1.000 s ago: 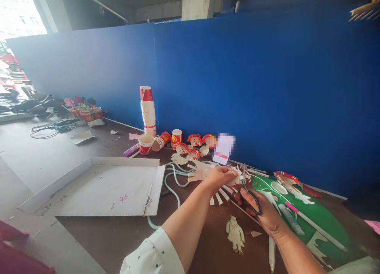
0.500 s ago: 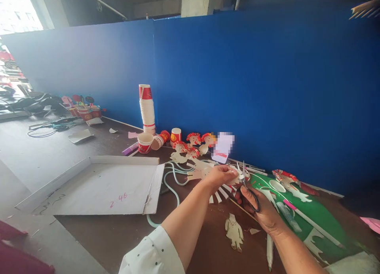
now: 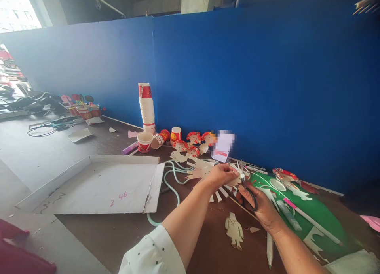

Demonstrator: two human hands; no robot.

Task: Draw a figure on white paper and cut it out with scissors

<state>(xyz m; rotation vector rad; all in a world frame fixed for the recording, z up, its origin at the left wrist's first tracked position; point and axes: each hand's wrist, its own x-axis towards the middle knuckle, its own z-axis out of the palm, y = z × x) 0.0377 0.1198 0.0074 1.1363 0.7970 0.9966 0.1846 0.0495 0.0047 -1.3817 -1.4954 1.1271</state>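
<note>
My right hand [image 3: 259, 206] is closed round the handles of a pair of scissors [image 3: 251, 197], whose blades point up and away. Pinched in the fingers of my left hand [image 3: 222, 175] is a white paper piece [image 3: 236, 181], touching or very near the scissor blades. Part of that piece is hidden behind my fingers. Just beyond my left hand lies a paper cut-out with strips round its edge [image 3: 202, 169]. On the table below my hands rests a paper doll body [image 3: 234, 231] with drawn lines.
Paper dolls with red hair [image 3: 194, 138] lean near the blue partition [image 3: 261, 88]. A tall stack of paper cups [image 3: 147, 110] stands left of them. A shallow white box [image 3: 97, 187] lies at left. Markers and scraps cover a green mat [image 3: 323, 214] at right.
The scissor blades have drawn closer together at the paper piece. My right hand has shifted very slightly; my left keeps its pinch. Other things stay in place.
</note>
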